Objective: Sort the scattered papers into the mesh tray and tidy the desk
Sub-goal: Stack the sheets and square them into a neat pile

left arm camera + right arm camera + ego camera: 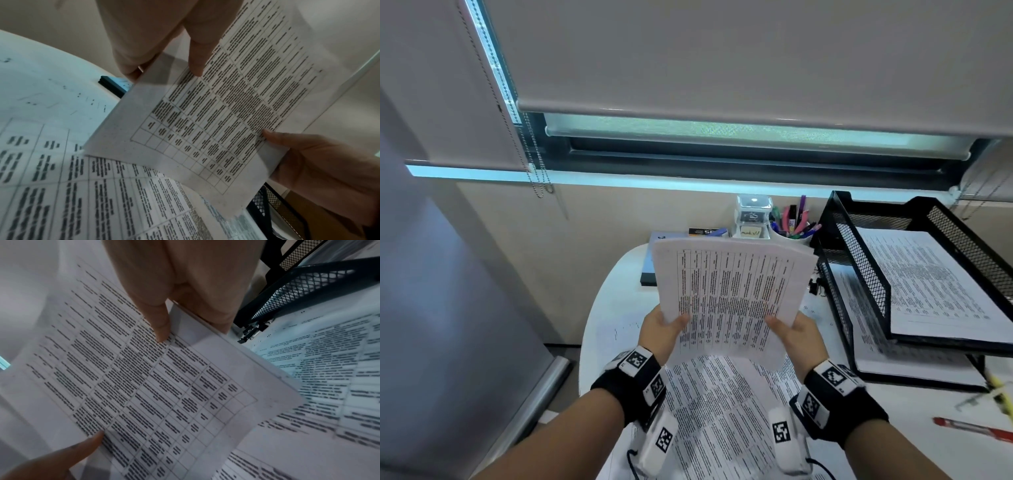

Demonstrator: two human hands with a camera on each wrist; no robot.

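- A person stands at a white table under a window with the blind drawn low, holding a sheaf of printed papers up in both hands, well clear of the surface
- The left hand pinches the sheaf at its lower left edge, thumb on the printed face and fingers behind; the right hand pinches the lower right edge the same way, so each grip is closed on the paper and not spread
- The black mesh tray sits just to the right of the lifted sheaf, two tiers high, with printed pages already lying in both the upper and the lower tier
- More loose sheets lie fanned across the table beneath the wrists, and a red pen lies apart at the right edge; a pen cup and a blue notebook stand at the back
- The step in hand looks like squaring the sheaf before filing it: tapping its bottom edge on the table would align the pages
- Done well, the sheaf would swing right with both pinches firm, enter a tier flat and leading edge first, and clear the mesh rim so no corner snags or folds
- Much remains, judging by the sheets still on the table
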